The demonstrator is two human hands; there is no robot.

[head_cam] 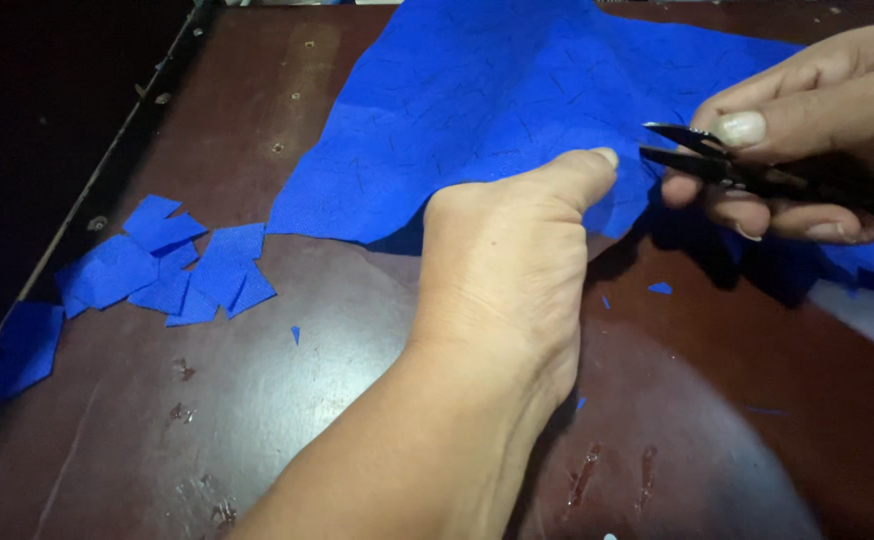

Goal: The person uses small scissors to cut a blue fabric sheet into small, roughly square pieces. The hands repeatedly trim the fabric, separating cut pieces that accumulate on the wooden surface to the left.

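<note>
Blue cloth [477,110], creased and inked with short dark marks, spread flat beyond the fingertips, near edge pinched; black snips [717,160] gripped, blades parted.

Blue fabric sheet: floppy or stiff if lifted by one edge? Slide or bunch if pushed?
Probably floppy: the blue fabric sheet rises in soft folds where the left hand pinches its edge. It looks thin and light, like the cut blue pieces lying flat beside it. Pushed across the dark table, it would likely bunch and wrinkle rather than slide as one piece.

blue cloth [477,110] cut off at top edge, snips [757,175] handles hidden inside right hand [817,130]
</note>
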